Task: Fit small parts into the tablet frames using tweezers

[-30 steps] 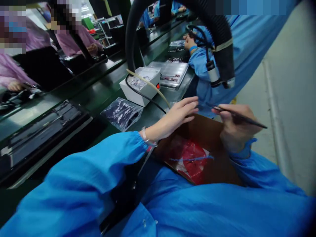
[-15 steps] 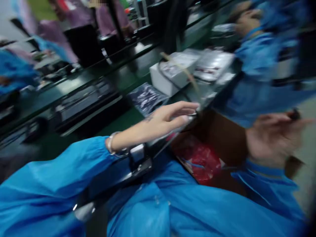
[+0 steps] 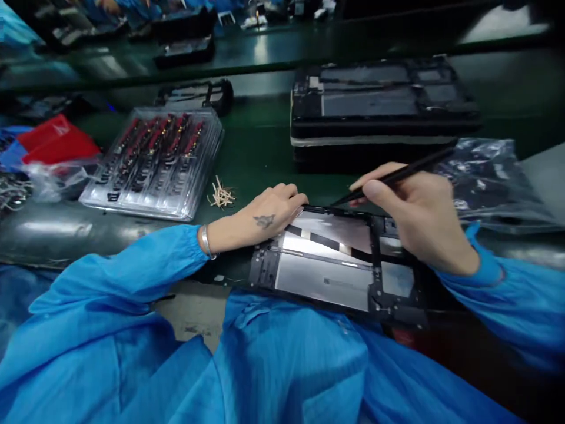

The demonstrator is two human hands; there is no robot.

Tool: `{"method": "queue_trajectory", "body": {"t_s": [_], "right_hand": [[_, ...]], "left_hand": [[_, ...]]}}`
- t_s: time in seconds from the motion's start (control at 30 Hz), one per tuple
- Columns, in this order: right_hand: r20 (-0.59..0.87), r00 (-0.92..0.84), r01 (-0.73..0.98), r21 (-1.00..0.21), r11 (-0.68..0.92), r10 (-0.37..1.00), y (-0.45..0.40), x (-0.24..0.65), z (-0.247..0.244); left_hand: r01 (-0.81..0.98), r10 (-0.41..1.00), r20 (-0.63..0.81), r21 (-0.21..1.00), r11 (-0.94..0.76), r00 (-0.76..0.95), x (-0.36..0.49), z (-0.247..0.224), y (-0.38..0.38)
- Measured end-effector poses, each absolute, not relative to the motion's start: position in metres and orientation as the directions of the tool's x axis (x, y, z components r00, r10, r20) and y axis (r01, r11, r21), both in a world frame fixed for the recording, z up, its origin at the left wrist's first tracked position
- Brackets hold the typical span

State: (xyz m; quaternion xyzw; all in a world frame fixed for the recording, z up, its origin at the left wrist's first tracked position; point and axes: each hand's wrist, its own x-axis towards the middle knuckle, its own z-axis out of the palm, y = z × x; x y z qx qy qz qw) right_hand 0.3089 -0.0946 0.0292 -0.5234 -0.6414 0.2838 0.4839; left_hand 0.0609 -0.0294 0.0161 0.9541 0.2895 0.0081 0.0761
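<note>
A black tablet housing (image 3: 324,282) with silver panels and dark flat strips lies near the bench's front edge, just above my lap. My left hand (image 3: 276,212) rests over its far left corner, fingers bent and gripping the rim. In my right hand (image 3: 419,206) is a pair of slim black tweezers (image 3: 408,171), held like a pen. The tip slants down to the housing's far rim, right of my left fingers. Whether anything is between the tips is too small to see.
A small pile of pale thin strips (image 3: 221,194) lies left of the housing. Beyond it sits a clear plastic tray (image 3: 152,162) of small circuit boards, beside red bags (image 3: 59,141). Stacked tablet housings (image 3: 384,103) stand behind; a clear bag (image 3: 489,182) is at right.
The view has swung from the right side back to the bench. My left hand now grips the housing's rim. My right hand has come from low at the right to the housing, holding tweezers.
</note>
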Motion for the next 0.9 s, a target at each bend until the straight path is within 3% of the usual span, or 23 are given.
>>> {"method": "queue_trajectory", "body": {"t_s": [0.23,0.47,0.9], "right_hand": [[0.199,-0.042,0.505,-0.842,0.192,0.979,-0.081,0.305,0.019],[0.211,-0.086,0.624,-0.751,0.218,0.974,-0.086,0.303,0.025],[0.196,-0.079,0.578,-0.79,0.205,0.978,-0.087,0.304,0.024]], "left_hand": [[0.605,0.602,-0.074,0.171,-0.778,0.795,0.048,0.02,-0.041],[0.593,0.593,-0.055,0.16,-0.789,0.804,0.049,0.017,-0.04],[0.571,0.575,-0.031,0.166,-0.804,0.818,0.047,0.018,-0.04]]}}
